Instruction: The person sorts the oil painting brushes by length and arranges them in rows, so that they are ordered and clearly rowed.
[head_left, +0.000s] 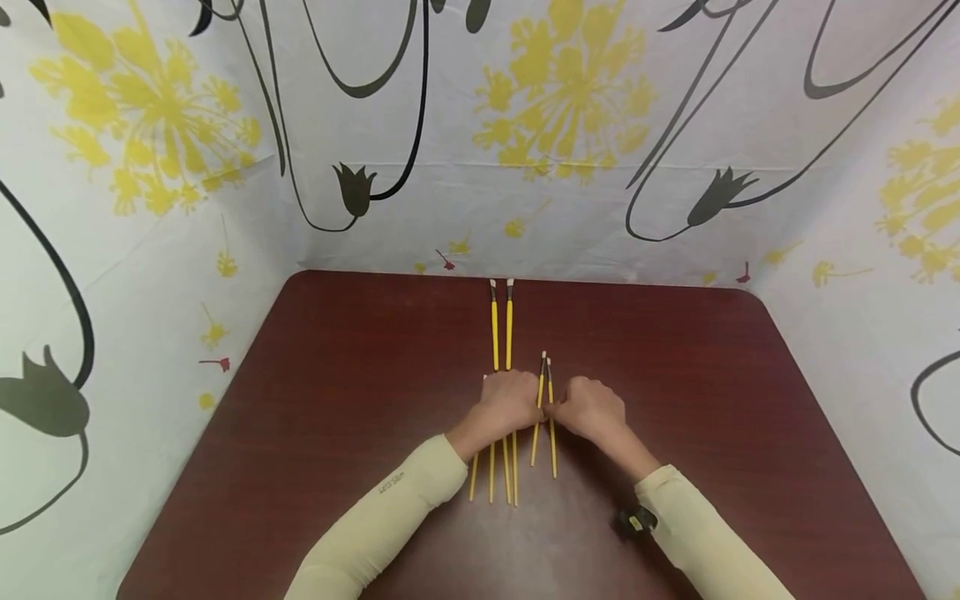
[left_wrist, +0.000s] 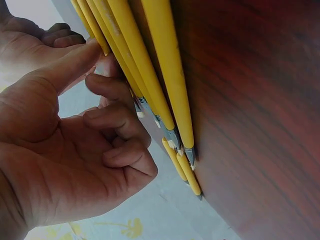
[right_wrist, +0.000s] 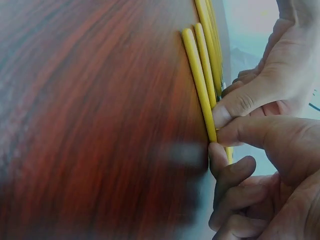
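Observation:
Two slim yellow paintbrushes lie close together between the hands in the head view. My left hand [head_left: 510, 400] pinches the left paintbrush [head_left: 535, 446] between thumb and forefinger, its other fingers curled. With thumb and forefinger, my right hand [head_left: 592, 408] pinches the right paintbrush [head_left: 553, 457]; this grip shows in the right wrist view around the nearer yellow handle [right_wrist: 197, 75]. The hands almost touch. Beneath the left hand runs a row of several paintbrushes [head_left: 492, 479], their middles hidden by it; their handles [left_wrist: 167, 65] fill the left wrist view's top.
Farther back, two thicker yellow paintbrushes [head_left: 509, 333] point at the far edge of the dark red-brown table [head_left: 360, 350]. White cloth [head_left: 450, 125] with yellow and grey flower prints hangs behind and at both sides. A dark device [head_left: 637, 522] sits at the right wrist.

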